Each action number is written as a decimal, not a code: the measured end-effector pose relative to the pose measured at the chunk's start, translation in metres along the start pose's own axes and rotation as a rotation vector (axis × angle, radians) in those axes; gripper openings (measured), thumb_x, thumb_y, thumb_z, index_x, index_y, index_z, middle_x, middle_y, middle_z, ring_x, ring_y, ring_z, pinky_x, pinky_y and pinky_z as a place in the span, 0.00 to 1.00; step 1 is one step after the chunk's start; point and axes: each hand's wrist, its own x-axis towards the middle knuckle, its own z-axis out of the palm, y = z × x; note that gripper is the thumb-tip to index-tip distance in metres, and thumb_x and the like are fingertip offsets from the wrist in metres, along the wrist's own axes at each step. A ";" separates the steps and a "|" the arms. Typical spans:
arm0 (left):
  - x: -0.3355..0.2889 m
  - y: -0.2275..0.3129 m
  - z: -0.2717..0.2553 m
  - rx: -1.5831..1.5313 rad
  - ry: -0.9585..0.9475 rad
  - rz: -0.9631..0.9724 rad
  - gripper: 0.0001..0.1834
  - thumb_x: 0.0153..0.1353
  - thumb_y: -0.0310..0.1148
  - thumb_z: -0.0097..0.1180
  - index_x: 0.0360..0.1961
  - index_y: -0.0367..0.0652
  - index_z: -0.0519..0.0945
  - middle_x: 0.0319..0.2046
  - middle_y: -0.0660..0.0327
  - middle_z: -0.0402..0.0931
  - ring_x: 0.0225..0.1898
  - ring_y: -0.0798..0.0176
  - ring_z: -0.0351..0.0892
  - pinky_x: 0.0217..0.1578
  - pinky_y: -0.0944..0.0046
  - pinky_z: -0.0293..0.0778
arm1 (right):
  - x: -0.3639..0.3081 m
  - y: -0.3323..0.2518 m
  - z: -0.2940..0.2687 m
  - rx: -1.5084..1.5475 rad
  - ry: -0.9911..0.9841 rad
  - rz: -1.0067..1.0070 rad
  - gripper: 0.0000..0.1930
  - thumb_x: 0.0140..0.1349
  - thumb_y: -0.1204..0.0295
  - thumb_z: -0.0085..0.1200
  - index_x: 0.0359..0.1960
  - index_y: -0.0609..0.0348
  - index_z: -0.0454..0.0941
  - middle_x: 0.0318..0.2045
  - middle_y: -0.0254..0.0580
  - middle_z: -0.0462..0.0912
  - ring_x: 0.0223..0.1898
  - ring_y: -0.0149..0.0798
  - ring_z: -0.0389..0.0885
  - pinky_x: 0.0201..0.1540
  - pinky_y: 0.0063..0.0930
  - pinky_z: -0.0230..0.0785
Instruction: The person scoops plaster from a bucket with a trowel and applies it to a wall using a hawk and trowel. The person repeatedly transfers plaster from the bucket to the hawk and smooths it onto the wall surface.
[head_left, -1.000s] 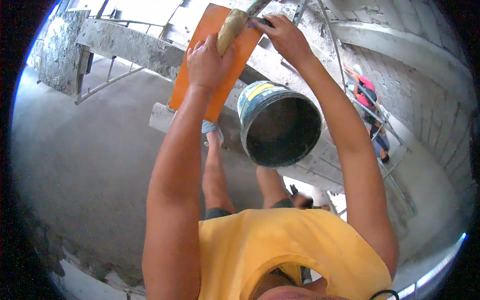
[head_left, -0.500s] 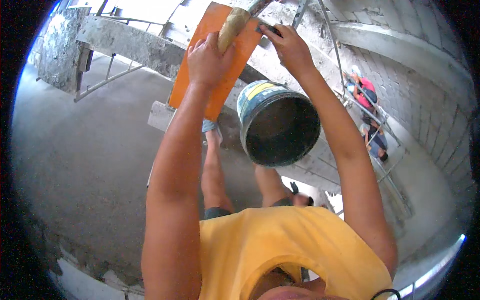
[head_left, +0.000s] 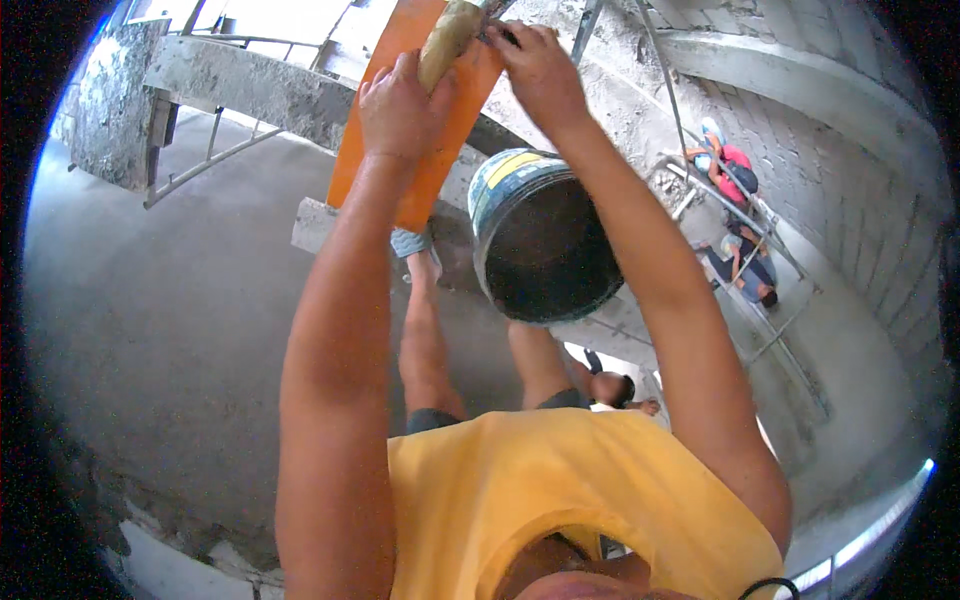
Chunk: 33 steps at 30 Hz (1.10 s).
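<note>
My left hand (head_left: 402,108) is closed around the near end of the thick, tan, rounded handle (head_left: 447,42) of an orange plastering float (head_left: 474,92). The float is tilted away from me, its flat orange back toward me. My right hand (head_left: 540,75) grips a small tool by its dark handle (head_left: 503,36), close to the float's right edge. The tool's working end is mostly hidden, so I cannot tell its exact kind. Below my right forearm stands a bucket (head_left: 488,195) with a pale, yellow-marked outside and dark inside. That forearm covers part of its right side.
A mortar-crusted plank (head_left: 250,80) runs across the upper left above a grey floor (head_left: 180,300). Metal scaffold tubes (head_left: 740,215) stand on the right, near a block wall (head_left: 830,160). Two people (head_left: 738,165) are lower down there; another person (head_left: 610,388) shows below the bucket.
Both hands have shifted slightly up and left, with the float and the small tool. My right hand is nearer the float's handle, and its forearm now overlaps the bucket.
</note>
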 end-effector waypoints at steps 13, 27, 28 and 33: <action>0.003 0.002 -0.001 0.046 -0.008 0.008 0.26 0.60 0.54 0.56 0.47 0.42 0.78 0.36 0.48 0.83 0.43 0.44 0.82 0.49 0.44 0.71 | -0.025 -0.022 0.001 0.009 -0.044 0.028 0.20 0.55 0.80 0.51 0.51 0.58 0.80 0.51 0.45 0.78 0.51 0.50 0.75 0.55 0.38 0.73; 0.000 0.005 0.000 0.088 -0.007 -0.036 0.28 0.61 0.54 0.56 0.50 0.41 0.78 0.39 0.47 0.83 0.44 0.42 0.82 0.48 0.44 0.72 | -0.365 -0.032 0.105 0.918 -0.090 1.422 0.14 0.70 0.70 0.50 0.54 0.61 0.74 0.43 0.41 0.82 0.45 0.37 0.82 0.44 0.34 0.75; 0.000 0.005 0.000 0.067 -0.008 -0.036 0.28 0.61 0.54 0.56 0.50 0.41 0.78 0.38 0.47 0.83 0.44 0.42 0.81 0.48 0.44 0.72 | -0.358 -0.029 0.122 0.915 -0.045 1.458 0.14 0.69 0.69 0.51 0.53 0.61 0.74 0.43 0.41 0.82 0.46 0.37 0.81 0.46 0.36 0.75; 0.006 0.007 0.010 0.108 0.004 0.007 0.28 0.61 0.54 0.56 0.49 0.41 0.78 0.37 0.47 0.83 0.44 0.42 0.81 0.48 0.44 0.72 | -0.337 -0.031 0.159 1.581 0.383 1.488 0.14 0.68 0.67 0.52 0.51 0.58 0.75 0.43 0.40 0.81 0.48 0.39 0.80 0.51 0.42 0.73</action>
